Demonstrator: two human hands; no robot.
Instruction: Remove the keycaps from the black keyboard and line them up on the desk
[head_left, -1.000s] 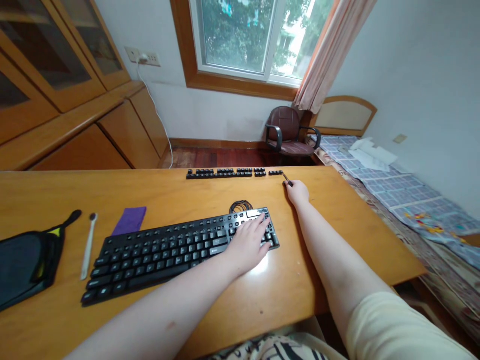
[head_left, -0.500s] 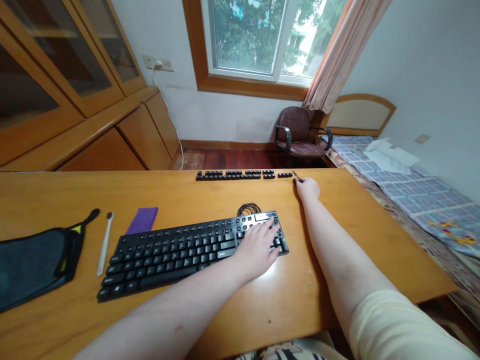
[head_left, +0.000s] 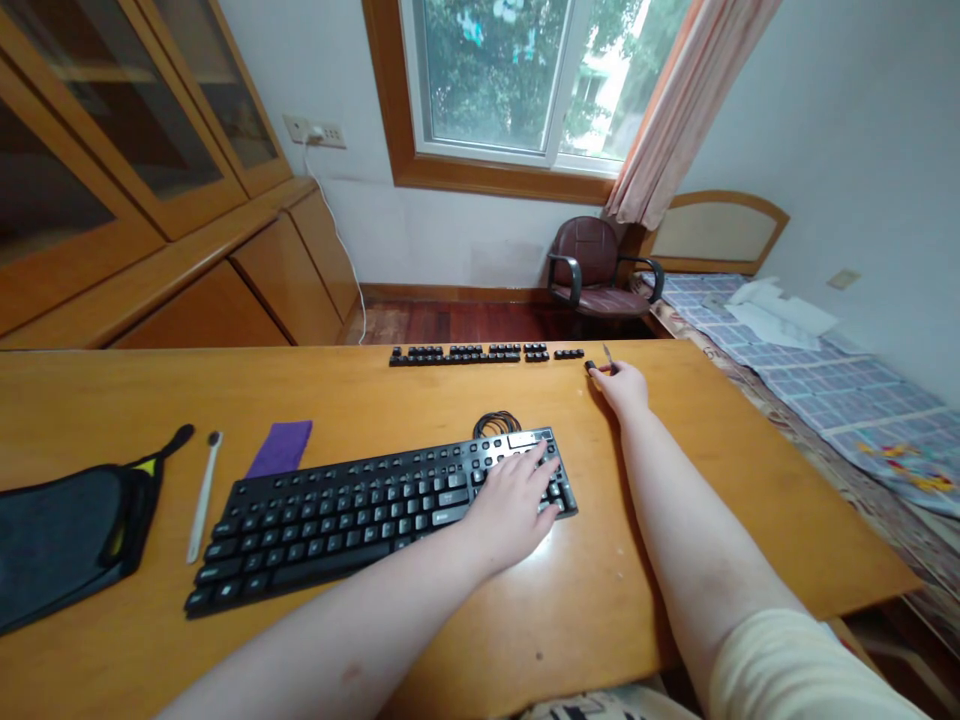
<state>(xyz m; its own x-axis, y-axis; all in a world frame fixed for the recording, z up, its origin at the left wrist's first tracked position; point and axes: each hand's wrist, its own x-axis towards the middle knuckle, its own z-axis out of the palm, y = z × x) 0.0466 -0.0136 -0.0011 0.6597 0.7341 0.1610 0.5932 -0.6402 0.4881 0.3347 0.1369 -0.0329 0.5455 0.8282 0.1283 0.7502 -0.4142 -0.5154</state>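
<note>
As our L hand (head_left: pixel 511 500) lies spread on kbd (head_left: pixel 330 512), gripping nothing, prob. steadying it, our R hand (head_left: pixel 625 386) closes round slim tool (head_left: pixel 608 354), tip up, prob. freeing fingertips for dark keycap (head_left: pixel 589 367); keycap rows (head_left: pixel 465 358) L of grip.

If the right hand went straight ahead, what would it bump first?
The right hand would probably meet the short row of black keys, just past the small dark piece at its fingers; depth is unclear.
</note>
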